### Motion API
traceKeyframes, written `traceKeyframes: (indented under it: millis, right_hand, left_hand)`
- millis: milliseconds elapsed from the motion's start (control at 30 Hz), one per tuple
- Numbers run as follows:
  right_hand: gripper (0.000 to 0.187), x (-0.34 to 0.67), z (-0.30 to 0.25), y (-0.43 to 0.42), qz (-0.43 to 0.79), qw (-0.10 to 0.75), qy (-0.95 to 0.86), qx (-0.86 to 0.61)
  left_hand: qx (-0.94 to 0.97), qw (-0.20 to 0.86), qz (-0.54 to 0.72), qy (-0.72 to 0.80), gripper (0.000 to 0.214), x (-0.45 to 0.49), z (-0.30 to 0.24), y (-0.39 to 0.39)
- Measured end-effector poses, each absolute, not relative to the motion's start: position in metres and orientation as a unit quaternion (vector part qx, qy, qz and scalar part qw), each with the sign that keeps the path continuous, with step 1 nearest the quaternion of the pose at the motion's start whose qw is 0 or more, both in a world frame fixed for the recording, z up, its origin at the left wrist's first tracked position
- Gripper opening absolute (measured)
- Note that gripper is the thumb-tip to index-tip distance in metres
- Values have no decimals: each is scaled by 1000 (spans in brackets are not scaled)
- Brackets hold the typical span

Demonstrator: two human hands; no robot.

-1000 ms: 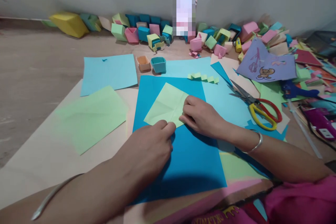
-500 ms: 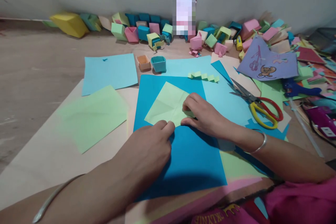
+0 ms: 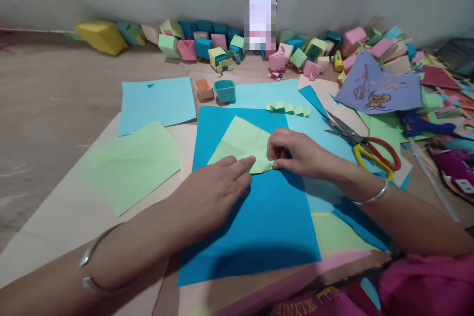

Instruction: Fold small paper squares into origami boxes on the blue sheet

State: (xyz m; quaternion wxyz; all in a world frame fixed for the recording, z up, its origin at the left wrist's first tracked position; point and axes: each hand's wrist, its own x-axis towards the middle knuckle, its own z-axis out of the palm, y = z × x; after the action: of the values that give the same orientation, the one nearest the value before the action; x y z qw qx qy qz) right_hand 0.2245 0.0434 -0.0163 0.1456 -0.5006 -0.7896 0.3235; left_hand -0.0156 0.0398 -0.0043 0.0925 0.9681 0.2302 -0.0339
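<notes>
A creased light green paper square lies tilted on a large blue sheet. Its near edge is turned up between my hands. My left hand rests on the near left part of the green paper, index finger stretched out across the surface and the other fingers loosely bent. At the right corner, my right hand pinches the paper between thumb and curled fingers. A zigzag-folded green strip sits beyond my right hand.
Scissors lie right of my right hand, near a blue glue gun. Two small paper boxes, orange and teal, stand behind the blue sheet. Another green sheet lies left. Several folded paper boxes line the wall.
My left hand has moved right and slightly up, its index finger now extended onto the green paper. The right hand has shifted slightly right, still at the paper's right corner.
</notes>
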Motion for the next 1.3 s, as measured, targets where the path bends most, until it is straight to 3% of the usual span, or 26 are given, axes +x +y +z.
traceKeyframes:
  millis: [100, 267, 433, 533, 700, 900, 1000, 1133, 1300]
  right_hand:
    - [19, 224, -17, 43, 322, 148, -792, -497]
    - [22, 223, -15, 43, 318, 154, -791, -499]
    - [19, 223, -11, 45, 341, 155, -786, -492]
    - [12, 218, -13, 43, 344, 155, -782, -497]
    - [24, 208, -19, 37, 253, 173, -796, -522]
    - [17, 226, -21, 45, 291, 184, -801, -489]
    - [36, 233, -26, 49, 184, 236, -811, -503]
    - [68, 235, -31, 51, 142, 215, -830, -494]
    - [63, 240, -28, 52, 202, 243, -812, -491]
  left_hand:
    - [969, 78, -40, 232, 27, -15, -3, 37]
    - [965, 4, -68, 252, 46, -16, -3, 16]
    - [967, -17, -58, 247, 26, -11, -10, 7]
    - [968, -10, -56, 243, 27, -4, -12, 10]
    - [970, -31, -65, 234, 27, -1, -11, 15]
    - [965, -47, -93, 240, 27, -6, -8, 6]
    - [959, -36, -96, 265, 31, -7, -11, -3]
    - [955, -42, -83, 283, 42, -10, -16, -8]
    - [939, -36, -123, 319, 38, -11, -12, 15]
